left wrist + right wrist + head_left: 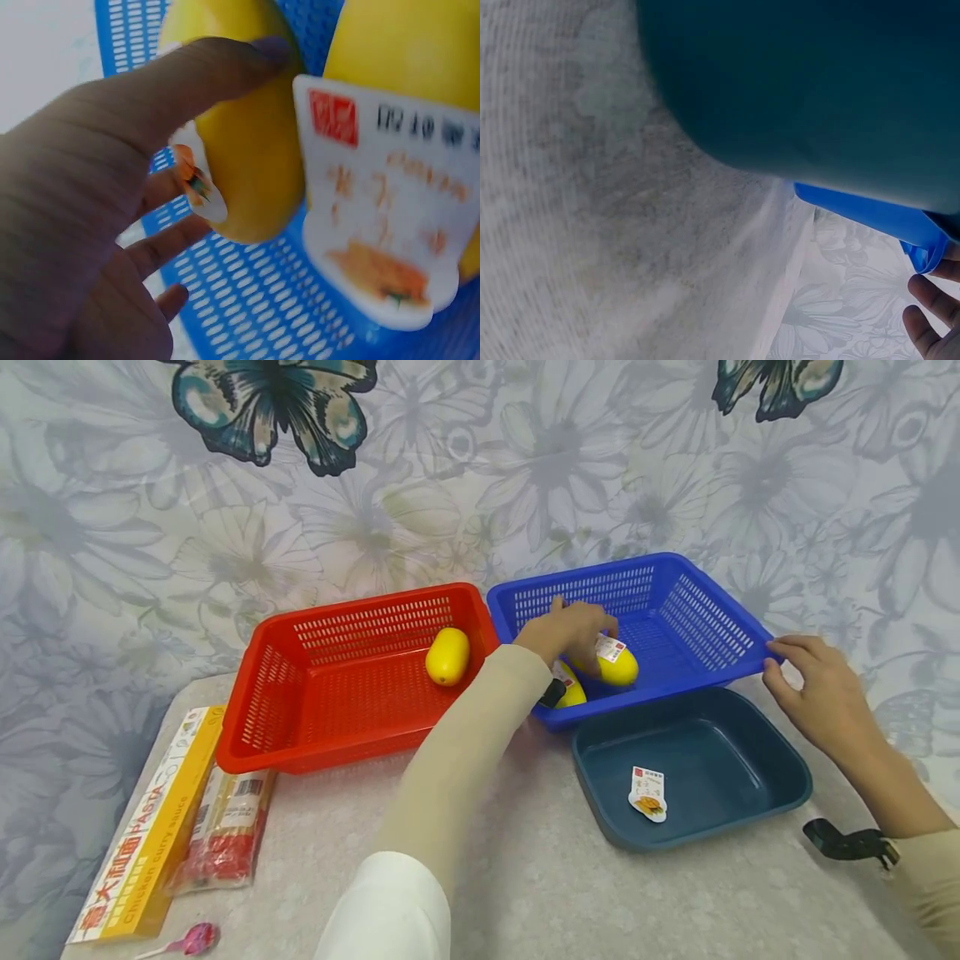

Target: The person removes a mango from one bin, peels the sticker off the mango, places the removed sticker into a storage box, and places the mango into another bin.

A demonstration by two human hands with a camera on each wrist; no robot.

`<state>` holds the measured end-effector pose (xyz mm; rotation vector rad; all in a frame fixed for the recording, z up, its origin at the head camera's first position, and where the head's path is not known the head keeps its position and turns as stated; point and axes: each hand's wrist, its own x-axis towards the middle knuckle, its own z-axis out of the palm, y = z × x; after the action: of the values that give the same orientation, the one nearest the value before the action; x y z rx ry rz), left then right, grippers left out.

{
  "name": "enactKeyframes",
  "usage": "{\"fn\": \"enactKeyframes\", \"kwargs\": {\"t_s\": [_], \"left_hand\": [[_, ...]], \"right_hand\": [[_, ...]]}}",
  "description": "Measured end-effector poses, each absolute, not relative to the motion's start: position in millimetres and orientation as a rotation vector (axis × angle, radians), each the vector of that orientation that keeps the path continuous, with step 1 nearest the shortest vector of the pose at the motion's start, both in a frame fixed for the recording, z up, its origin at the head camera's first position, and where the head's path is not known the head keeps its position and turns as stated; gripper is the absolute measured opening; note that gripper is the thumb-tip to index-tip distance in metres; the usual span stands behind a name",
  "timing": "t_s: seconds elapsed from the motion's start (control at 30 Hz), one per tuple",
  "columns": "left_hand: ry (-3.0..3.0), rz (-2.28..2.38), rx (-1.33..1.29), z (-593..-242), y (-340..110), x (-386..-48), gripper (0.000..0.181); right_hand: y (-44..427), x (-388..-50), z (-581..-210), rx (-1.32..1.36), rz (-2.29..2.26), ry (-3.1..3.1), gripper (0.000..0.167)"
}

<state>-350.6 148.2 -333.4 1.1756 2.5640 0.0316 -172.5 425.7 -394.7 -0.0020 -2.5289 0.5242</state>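
Note:
My left hand (567, 631) reaches into the left part of the blue basket (720, 610). It holds a yellow mango (618, 668), smooth and oval with a white paper tag; in the left wrist view the thumb lies over this mango (259, 157) and fingers pass behind it. Close beside it is a second tagged mango (572, 691), partly hidden by the wrist. My right hand (825, 697) pinches the blue basket's right corner between thumb and fingers. Only some of its fingertips (930, 300) show in the right wrist view, by the blue rim.
The red basket (360, 697) at left contains one yellow mango (447, 657). In front of the blue basket is a dark teal tray (705, 768) with a loose tag (648, 793). A pasta box (150, 827), a clear packet (232, 818) and a lollipop (199, 937) lie at left.

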Motion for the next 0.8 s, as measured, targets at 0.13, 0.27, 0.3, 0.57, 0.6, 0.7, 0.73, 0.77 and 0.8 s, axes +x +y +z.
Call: {"fn": "enactKeyframes", "kwargs": {"t_s": [0.13, 0.27, 0.3, 0.57, 0.6, 0.7, 0.73, 0.77, 0.8], "left_hand": [[2.596, -0.029, 1.219, -320, 146, -347, 0.065], [2.626, -0.094, 1.272, -309, 140, -341, 0.066], [2.633, -0.095, 1.285, -306, 137, -340, 0.066], [2.701, 0.018, 1.324, -293, 106, -331, 0.066], [2.707, 0.024, 1.323, -291, 103, -330, 0.067], [2.723, 0.027, 1.326, -288, 93, -326, 0.068], [2.728, 0.022, 1.330, -287, 89, -324, 0.068], [2.732, 0.017, 1.338, -287, 86, -322, 0.068], [2.736, 0.019, 1.344, -286, 82, -320, 0.068]], "right_hand": [[424, -172, -395, 0.014, 0.518, -2.486, 0.033], [425, -171, -393, -0.021, 0.536, -2.510, 0.034], [426, -171, -393, -0.025, 0.536, -2.517, 0.035], [423, -173, -394, -0.033, 0.557, -2.551, 0.037], [423, -174, -394, -0.038, 0.559, -2.550, 0.037], [423, -174, -395, -0.048, 0.562, -2.549, 0.038], [422, -174, -395, -0.051, 0.560, -2.554, 0.038], [422, -174, -395, -0.054, 0.557, -2.557, 0.038], [422, -174, -394, -0.058, 0.552, -2.559, 0.038]]}}
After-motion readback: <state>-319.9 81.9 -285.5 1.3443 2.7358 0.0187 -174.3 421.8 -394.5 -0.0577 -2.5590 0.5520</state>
